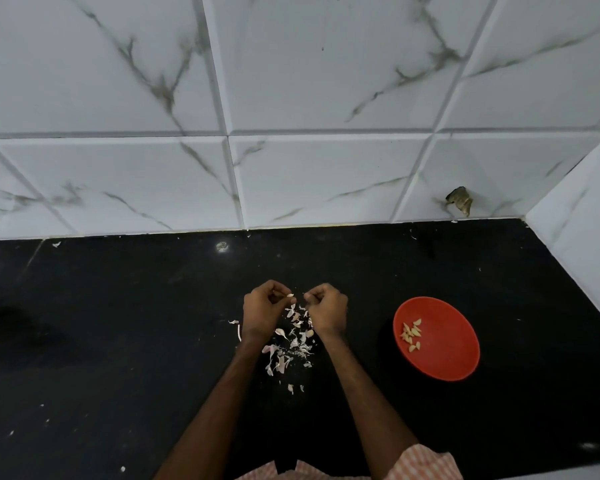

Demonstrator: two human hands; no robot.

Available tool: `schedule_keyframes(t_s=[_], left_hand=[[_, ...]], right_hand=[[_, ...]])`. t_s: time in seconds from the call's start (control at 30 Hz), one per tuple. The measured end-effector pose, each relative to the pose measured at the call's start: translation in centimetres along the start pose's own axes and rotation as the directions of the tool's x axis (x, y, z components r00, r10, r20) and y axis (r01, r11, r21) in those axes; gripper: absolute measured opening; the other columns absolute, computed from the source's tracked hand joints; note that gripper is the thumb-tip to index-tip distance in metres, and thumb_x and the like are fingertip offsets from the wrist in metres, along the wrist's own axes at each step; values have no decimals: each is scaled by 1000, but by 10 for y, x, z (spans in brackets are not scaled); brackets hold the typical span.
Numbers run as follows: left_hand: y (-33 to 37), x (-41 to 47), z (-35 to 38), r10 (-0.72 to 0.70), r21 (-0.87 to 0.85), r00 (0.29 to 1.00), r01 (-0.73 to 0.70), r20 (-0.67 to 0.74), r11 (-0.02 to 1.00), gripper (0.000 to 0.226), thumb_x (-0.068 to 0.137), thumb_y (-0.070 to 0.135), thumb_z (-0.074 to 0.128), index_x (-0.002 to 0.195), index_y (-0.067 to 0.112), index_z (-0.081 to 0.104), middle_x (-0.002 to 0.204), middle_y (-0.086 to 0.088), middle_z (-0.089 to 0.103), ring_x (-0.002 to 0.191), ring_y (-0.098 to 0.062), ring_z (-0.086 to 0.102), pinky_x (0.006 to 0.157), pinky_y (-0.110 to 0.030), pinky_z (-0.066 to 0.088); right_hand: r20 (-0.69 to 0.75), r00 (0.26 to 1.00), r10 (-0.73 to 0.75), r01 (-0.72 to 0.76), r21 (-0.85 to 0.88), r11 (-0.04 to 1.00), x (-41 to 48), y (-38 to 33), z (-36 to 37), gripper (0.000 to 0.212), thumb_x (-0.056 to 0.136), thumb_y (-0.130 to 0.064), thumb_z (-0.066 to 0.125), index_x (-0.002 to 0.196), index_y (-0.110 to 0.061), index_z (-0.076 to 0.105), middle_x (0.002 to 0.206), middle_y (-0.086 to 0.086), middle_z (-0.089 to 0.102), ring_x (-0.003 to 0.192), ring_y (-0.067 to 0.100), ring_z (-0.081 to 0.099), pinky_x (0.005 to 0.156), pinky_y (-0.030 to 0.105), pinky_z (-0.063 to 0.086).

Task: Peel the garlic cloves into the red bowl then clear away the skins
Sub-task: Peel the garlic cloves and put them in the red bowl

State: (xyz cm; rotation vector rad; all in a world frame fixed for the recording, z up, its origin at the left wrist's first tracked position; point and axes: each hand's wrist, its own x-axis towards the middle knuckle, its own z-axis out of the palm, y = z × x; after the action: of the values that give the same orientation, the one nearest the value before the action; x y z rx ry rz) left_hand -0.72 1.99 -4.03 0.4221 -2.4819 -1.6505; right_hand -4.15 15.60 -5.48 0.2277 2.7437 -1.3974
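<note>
Head view, nearest edge first: a strip of orange-and-white checked cloth (pixel 420 462) sits at the bottom, and two bare forearms reach out from it over the black, glossy desk (pixel 118 341). Between the forearms lie the skins (pixel 288 344), a loose scatter of thin, curled, papery flakes, white tinged with pink, light enough to drift at a breath.

Just beyond them both hands hover above the desk, close together but apart. The left hand (pixel 262 313) pinches a small pale garlic clove (pixel 290 295) at its fingertips, a narrow grip. The right hand (pixel 326 311) has its fingers curled in tight; whether they hold a strip of skin I cannot tell.

To do this step well, I judge the clove should be held firmly by its root end while the other hand catches a loose edge and pulls along the length (dry skin tears if dragged sideways), working over the pile so flakes fall together.

Off to the right, well apart, sits the red bowl (pixel 447 358), shallow, round and smooth, with a few yellowish, wedge-shaped peeled cloves (pixel 411 336) inside.

Farthest is the tiled wall (pixel 291 174), white with grey marble veining and bevelled joints, with a chipped hole (pixel 459 200) low down.
</note>
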Motion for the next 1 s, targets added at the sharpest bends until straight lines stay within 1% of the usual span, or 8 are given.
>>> schedule_keyframes(t_s=[0.1, 0.17, 0.3, 0.37, 0.43, 0.57, 0.87, 1.0], left_hand=[[0, 1, 4, 19, 10, 1000, -19, 11, 1000, 20, 76, 8, 83, 86, 20, 70, 78, 5, 73, 74, -3, 71, 72, -23, 59], [0, 0, 6, 46, 29, 999, -46, 12, 999, 21, 77, 7, 82, 85, 22, 70, 78, 7, 73, 73, -1, 70, 71, -23, 59], [7, -2, 17, 112, 56, 985, -120, 128, 991, 26, 78, 7, 80, 90, 28, 70, 80, 11, 74, 77, 2, 69, 71, -21, 56], [15, -1, 29, 135, 63, 967, -152, 215, 986, 31, 77, 9, 81, 95, 32, 70, 86, 14, 74, 82, 2, 70, 75, -23, 57], [23, -2, 43, 163, 24, 956, -174, 245, 984, 30, 79, 10, 79, 100, 29, 70, 90, 14, 75, 86, 1, 70, 79, -24, 58], [37, -9, 69, 263, 7, 937, -272, 232, 962, 17, 98, 19, 59, 111, 20, 70, 95, 10, 73, 85, 0, 68, 76, -22, 56], [61, -33, 137, 326, -160, 873, -286, 364, 945, 23, 101, 12, 53, 121, 14, 66, 110, 5, 73, 97, -4, 68, 86, -23, 54], [58, -37, 154, 221, -259, 920, -139, 323, 956, 25, 105, 14, 44, 122, 12, 62, 113, -1, 73, 81, -9, 64, 55, -23, 53]], right_hand=[[39, 996, 81, -87, 187, 979, 0, -3, -2, 14, 86, -8, 75, 94, -13, 65, 89, 1, 69, 77, 10, 69, 66, 21, 58], [199, 967, 157, -226, 402, 887, 0, -6, -5, 5, 94, -10, 67, 98, -7, 67, 97, 12, 73, 83, 18, 73, 71, 27, 61], [537, 806, 249, -585, 658, 474, -6, -8, -22, 42, 107, -33, 42, 108, -2, 70, 102, 15, 74, 96, 22, 71, 87, 35, 57], [583, 768, 264, -638, 729, 247, -6, -5, -32, 53, 107, -40, 35, 110, 1, 68, 96, 17, 73, 79, 19, 73, 87, 38, 56], [565, 776, 281, -613, 780, 126, -5, 1, -46, 58, 107, -43, 32, 109, 2, 67, 94, 19, 73, 73, 20, 72, 86, 37, 55], [512, 823, 245, -533, 846, 23, -2, 21, -74, 63, 106, -47, 26, 112, 0, 67, 111, 20, 71, 106, 27, 67, 86, 35, 54], [377, 886, 269, -354, 926, -131, -14, 67, -134, 62, 106, -47, 29, 121, 2, 64, 124, 21, 67, 120, 30, 62, 98, 38, 51], [238, 874, 423, -278, 960, 33, -17, 93, -163, 64, 105, -54, 27, 123, -4, 63, 136, 15, 61, 131, 26, 54, 106, 36, 42]])
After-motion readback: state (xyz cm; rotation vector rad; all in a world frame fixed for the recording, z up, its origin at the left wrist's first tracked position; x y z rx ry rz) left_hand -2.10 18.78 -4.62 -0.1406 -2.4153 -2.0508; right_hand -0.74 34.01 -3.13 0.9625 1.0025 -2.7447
